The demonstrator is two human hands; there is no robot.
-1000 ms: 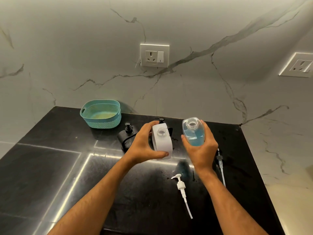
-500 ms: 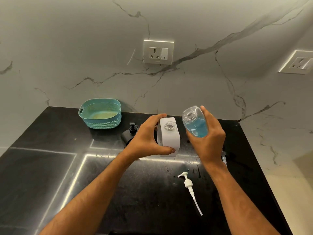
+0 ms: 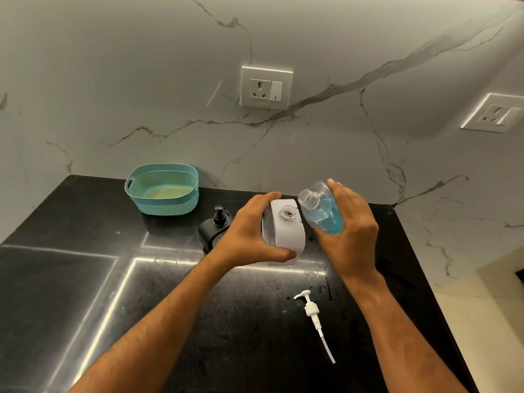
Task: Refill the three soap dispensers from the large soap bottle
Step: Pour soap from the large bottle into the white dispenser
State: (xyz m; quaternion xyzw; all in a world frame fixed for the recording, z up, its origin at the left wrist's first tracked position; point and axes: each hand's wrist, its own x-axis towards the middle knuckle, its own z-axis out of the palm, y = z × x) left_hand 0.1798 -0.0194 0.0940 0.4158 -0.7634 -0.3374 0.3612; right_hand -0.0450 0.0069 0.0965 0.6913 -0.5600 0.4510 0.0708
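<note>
A white soap dispenser (image 3: 286, 236) stands on the black counter (image 3: 85, 279) with its pump off and its neck open. My left hand (image 3: 249, 231) grips it from the left side. My right hand (image 3: 348, 231) holds a clear bottle of blue soap (image 3: 320, 211), tilted left with its open mouth just above and right of the dispenser's neck. No soap shows flowing. A black dispenser (image 3: 215, 225) with its pump on stands behind my left hand. A white pump (image 3: 313, 316) with its long tube lies on the counter nearer to me.
A teal perforated basket (image 3: 161, 191) sits at the back left against the marble wall. Wall sockets (image 3: 266, 87) are above the counter. The counter's right edge (image 3: 425, 279) runs close to my right forearm.
My right hand has tipped the clear bottle further left, bringing its mouth closer to the white dispenser's neck. The left hand keeps its hold on the dispenser.
</note>
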